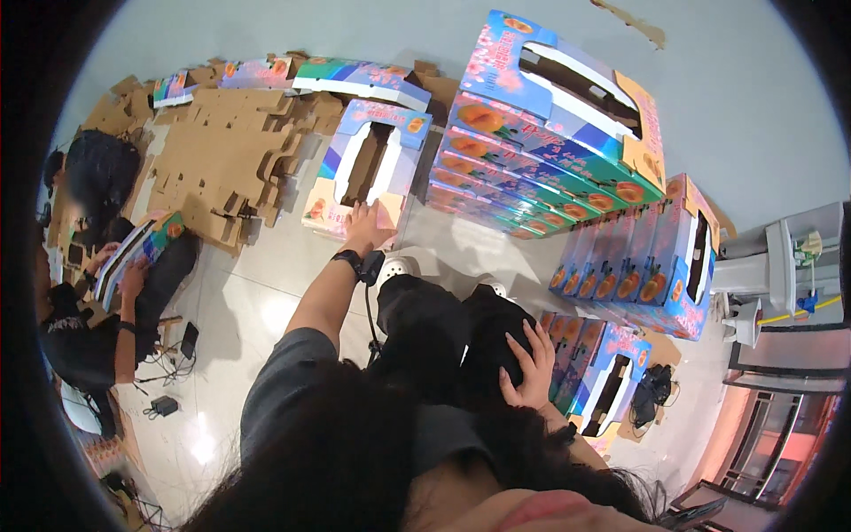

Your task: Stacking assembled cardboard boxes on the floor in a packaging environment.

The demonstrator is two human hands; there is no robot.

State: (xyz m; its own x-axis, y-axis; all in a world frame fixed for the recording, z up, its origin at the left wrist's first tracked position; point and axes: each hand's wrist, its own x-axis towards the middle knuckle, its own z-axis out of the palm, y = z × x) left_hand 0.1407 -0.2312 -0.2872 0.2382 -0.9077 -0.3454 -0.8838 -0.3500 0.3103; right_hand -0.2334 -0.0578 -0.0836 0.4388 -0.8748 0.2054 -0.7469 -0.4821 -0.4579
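Ahead of me on the floor sits a colourful printed cardboard fruit box (409,182) with a long cut-out in its top. My left hand (365,228) rests on the near end of this box, its fingers spread over the printed panel and gripping nothing. A dark band and a small device are strapped to that wrist. My right hand (532,363) lies on my dark-trousered knee, fingers stretched out, holding nothing. To the right of the box rises a tall stack of matching boxes (514,146).
More printed boxes stand in a row (625,257) at the right, with others (612,377) nearer me. Flattened brown cardboard (213,160) lies at the left. Beyond it sits a co-worker (97,328) holding a printed piece. Cables and a black adapter (162,407) lie on the floor.
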